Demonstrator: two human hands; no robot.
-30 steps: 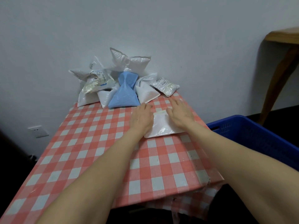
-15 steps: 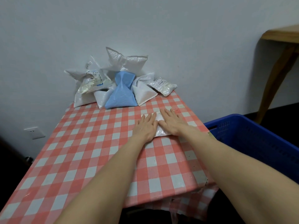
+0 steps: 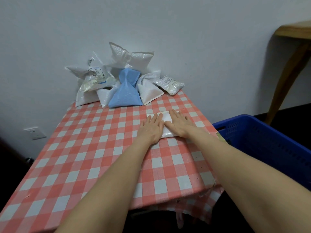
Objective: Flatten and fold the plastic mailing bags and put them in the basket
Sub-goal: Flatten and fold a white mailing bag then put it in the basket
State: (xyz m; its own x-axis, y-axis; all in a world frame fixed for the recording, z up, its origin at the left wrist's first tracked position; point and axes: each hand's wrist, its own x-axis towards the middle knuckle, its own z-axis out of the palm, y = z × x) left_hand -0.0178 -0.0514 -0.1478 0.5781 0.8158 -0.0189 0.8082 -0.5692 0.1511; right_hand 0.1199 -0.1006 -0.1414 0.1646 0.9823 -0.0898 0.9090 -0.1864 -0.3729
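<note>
- Left hand (image 3: 151,129) lies flat, fingers (image 3: 155,117) straight and close together, pressing the folded white plastic mailing bag (image 3: 165,119).
- Right hand (image 3: 179,124) presses it likewise, fingers extended.
- The bag lies on the red-and-white checked tabletop (image 3: 94,148), near its right edge; how many folds it has is unclear.
- Blue plastic basket (image 3: 262,145) stands just right of the tabletop.
- Heap of unfolded white and blue mailing bags (image 3: 124,84) against the wall.

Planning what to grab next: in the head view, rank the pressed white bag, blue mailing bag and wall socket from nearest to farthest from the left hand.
1. Pressed white bag: touching, under the left hand.
2. Blue mailing bag: ahead, slightly left.
3. Wall socket: far left, well off the tabletop.
</note>
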